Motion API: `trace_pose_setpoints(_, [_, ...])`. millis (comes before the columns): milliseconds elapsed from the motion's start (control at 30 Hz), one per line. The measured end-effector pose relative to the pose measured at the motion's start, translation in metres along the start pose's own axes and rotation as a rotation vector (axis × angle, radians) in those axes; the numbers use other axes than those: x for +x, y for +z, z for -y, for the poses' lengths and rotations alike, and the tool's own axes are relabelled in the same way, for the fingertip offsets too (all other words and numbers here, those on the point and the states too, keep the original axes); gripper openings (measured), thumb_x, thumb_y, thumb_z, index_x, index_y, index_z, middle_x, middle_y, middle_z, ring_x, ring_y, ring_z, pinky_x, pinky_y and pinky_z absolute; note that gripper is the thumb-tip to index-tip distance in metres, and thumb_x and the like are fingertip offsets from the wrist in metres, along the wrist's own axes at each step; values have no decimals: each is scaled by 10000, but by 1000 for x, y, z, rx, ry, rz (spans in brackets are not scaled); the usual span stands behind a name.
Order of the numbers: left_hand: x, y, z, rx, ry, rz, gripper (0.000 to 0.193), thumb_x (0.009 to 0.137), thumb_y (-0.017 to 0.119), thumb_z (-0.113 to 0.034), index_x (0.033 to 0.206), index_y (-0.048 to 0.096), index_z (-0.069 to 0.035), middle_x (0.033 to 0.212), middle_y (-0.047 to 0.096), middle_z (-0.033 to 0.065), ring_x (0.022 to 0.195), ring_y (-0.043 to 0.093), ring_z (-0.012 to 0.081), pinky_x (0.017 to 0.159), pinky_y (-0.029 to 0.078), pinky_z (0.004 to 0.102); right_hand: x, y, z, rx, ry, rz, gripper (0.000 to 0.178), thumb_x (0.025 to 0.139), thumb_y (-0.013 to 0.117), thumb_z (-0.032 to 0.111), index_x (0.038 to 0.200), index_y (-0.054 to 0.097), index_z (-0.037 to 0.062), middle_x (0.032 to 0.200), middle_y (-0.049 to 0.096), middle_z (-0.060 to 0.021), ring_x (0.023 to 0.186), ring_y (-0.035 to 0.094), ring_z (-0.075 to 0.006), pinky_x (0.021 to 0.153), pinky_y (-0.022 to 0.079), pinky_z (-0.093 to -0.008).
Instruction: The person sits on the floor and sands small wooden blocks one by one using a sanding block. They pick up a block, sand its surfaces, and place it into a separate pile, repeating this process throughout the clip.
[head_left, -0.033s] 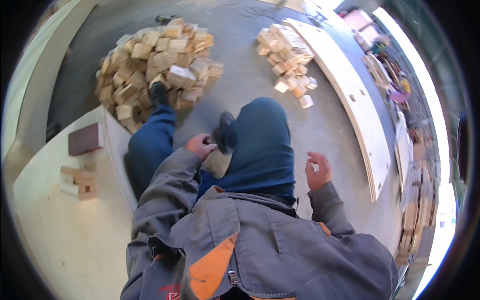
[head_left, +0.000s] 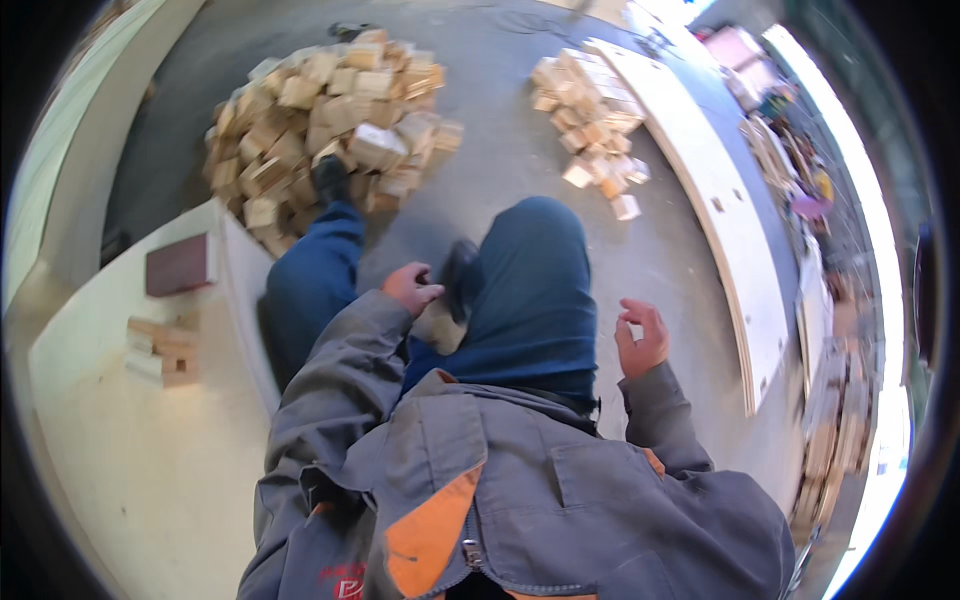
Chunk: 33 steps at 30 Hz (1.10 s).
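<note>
My left hand (head_left: 412, 289) hangs in front of my left thigh, fingers loosely bent and apart, with nothing visible in it. On the other side, my right hand (head_left: 642, 336) is held out beside my right leg, its thumb and fingers curved with a gap between them, and it is empty. Neither hand touches an object. Ahead on the left lies a large heap of short wooden blocks (head_left: 350, 110), with my left shoe (head_left: 330, 180) at its near edge. A smaller pile of wooden blocks (head_left: 597, 130) lies ahead on the right.
A pale board-topped table (head_left: 90, 420) at left bears a dark red box-like item (head_left: 178, 266) and several small wood pieces (head_left: 165, 352). A long wooden panel (head_left: 700, 190) lies at right. Stacked boards (head_left: 835, 430) stand along the right side. Grey floor (head_left: 480, 120) runs between the piles.
The surroundings have shifted slightly to the right in the view. My hands keep nearly the same pose, with the left a little higher and further right.
</note>
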<state>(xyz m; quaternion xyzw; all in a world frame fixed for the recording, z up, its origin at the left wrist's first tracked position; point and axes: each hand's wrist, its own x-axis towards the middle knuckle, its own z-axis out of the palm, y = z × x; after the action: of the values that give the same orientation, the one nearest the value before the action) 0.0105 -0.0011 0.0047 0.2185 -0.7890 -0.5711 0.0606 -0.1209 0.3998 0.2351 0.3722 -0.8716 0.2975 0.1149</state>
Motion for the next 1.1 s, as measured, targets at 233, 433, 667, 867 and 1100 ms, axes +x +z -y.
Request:
trace_pose_setpoints(233, [-10, 2, -17, -233, -63, -114, 427, 951, 833, -75, 1358, 727, 0, 1009, 794, 103, 927, 760, 178, 850, 632, 344, 98, 92, 44, 354, -187, 131, 314, 940, 752, -22, 1251, 723, 8, 1175, 778, -159, 873, 754, -247, 840, 612, -379])
trace_pose_setpoints(433, [-21, -17, -57, -385, -118, -208, 393, 995, 806, -22, 1371, 704, 21, 1030, 787, 76, 920, 733, 130, 834, 609, 296, 138, 153, 111, 670, -284, 322, 330, 953, 746, -25, 1281, 715, -2, 1171, 777, -154, 881, 763, -220, 846, 610, -337])
trace_pose_setpoints(667, [-63, -99, -117, -318, -11, -453, 414, 981, 826, -14, 1374, 695, -10, 1110, 765, 57, 960, 731, 126, 854, 601, 274, 135, 200, 111, 891, -116, 460, 378, 974, 746, -11, 1346, 683, -5, 1173, 800, -163, 886, 759, -172, 853, 614, -322])
trace_pose_setpoints(867, [-124, -182, -137, 350, 88, -704, 566, 904, 889, -111, 1422, 673, -39, 1399, 684, 154, 1261, 682, 239, 1049, 575, 403, 134, 221, 105, 975, -49, 492, 401, 980, 738, -22, 1375, 668, -17, 1174, 790, -164, 882, 748, -153, 845, 614, -318])
trace_pose_setpoints(1100, [-146, -265, -147, 1037, -147, -615, 855, 738, 937, -176, 1521, 615, -61, 1628, 517, 235, 1512, 488, 438, 1263, 411, 525, 135, 223, 104, 1042, 69, 573, 421, 987, 744, -21, 1399, 659, -16, 1201, 774, -152, 913, 741, -149, 833, 617, -319])
